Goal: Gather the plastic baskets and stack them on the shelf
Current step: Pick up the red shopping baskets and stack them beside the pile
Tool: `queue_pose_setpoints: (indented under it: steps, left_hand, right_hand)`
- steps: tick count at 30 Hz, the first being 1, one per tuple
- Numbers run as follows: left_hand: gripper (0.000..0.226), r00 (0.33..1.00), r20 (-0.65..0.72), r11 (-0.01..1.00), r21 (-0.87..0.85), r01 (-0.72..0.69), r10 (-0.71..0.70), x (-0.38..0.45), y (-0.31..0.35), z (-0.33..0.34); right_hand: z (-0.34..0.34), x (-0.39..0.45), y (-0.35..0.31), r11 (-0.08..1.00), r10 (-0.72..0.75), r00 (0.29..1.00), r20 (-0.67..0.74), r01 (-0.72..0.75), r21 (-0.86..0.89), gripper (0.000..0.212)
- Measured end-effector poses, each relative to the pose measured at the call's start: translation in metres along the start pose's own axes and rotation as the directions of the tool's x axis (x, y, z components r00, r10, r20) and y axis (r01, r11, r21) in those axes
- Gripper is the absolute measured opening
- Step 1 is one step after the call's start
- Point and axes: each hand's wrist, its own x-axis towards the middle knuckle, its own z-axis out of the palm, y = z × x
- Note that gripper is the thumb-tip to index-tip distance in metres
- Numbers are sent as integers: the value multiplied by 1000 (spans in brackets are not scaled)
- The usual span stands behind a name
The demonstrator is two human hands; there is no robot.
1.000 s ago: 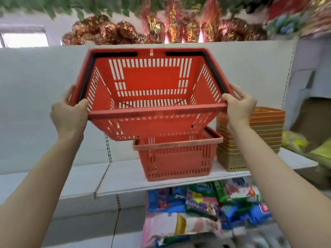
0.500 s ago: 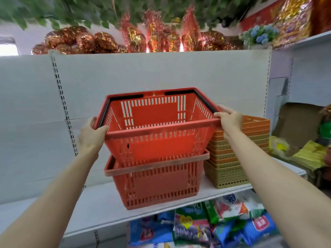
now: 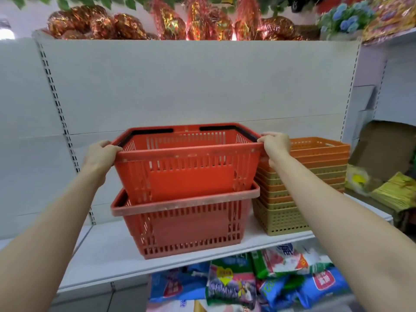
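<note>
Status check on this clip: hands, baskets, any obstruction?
Left hand and right hand grip upper red basket rim. Partly nested in lower red basket on shelf. Small-basket stack close right; nothing blocking.

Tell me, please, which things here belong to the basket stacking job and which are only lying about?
Part of the job:
upper red basket
lower red basket
shelf
left hand
right hand

Only lying about:
stack of small trays
snack bags
foil decorations
cardboard box
</note>
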Motion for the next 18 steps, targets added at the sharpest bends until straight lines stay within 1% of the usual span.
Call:
queue_pose_setpoints:
  steps: [1, 3, 5, 7, 9, 11, 12, 13, 14, 16, 17, 18]
  left_hand:
    - [21, 1000, 12, 1000, 7, 3, -3, 3, -4, 2]
    - [41, 999, 27, 1000, -1, 27, -27, 6, -17, 6]
    - [56, 996, 66, 997, 48, 63, -66, 2, -37, 6]
    - [65, 984, 152, 990, 122, 78, -96, -7, -58, 8]
    - [84, 962, 259, 981, 189, 38, -87, -17, -74, 8]
    - [105, 944, 322, 967, 253, -16, -69, -23, -84, 7]
    - [105, 940, 337, 950, 306, -52, -57, -27, -86, 6]
    - [91, 942, 334, 929, 358, -90, -37, -30, -89, 6]
    - [70, 947, 322, 912, 385, -139, 9, -32, -91, 6]
    - [36, 951, 296, 893, 399, -208, 89, -33, -99, 8]
    - [23, 950, 290, 889, 399, -226, 111, -33, -101, 8]
    - [18, 948, 287, 880, 404, -251, 138, -34, -102, 8]
  right_hand:
    - [2, 1, 5, 1000, 1, 1000, 4, -1, -11, 12]
    - [6, -3, 15, 998, 8, 1000, 11, -7, -69, 18]
    - [7, -15, 27, 975, -11, 1000, 27, 16, -222, 31]
    - [7, -25, 48, 906, -19, 996, 91, 55, -421, 31]
    - [11, -37, 72, 834, -60, 984, 169, 143, -532, 27]
    - [16, -48, 91, 796, -155, 969, 191, 237, -557, 28]
    - [19, -52, 98, 783, -206, 962, 179, 272, -560, 29]
    - [20, -55, 102, 773, -250, 954, 163, 299, -559, 30]
    - [20, -56, 105, 767, -282, 948, 149, 316, -559, 31]
    - [20, -57, 108, 759, -301, 944, 136, 324, -565, 35]
    - [19, -57, 109, 755, -300, 945, 133, 320, -572, 36]
    - [19, -56, 111, 752, -295, 946, 133, 316, -578, 36]
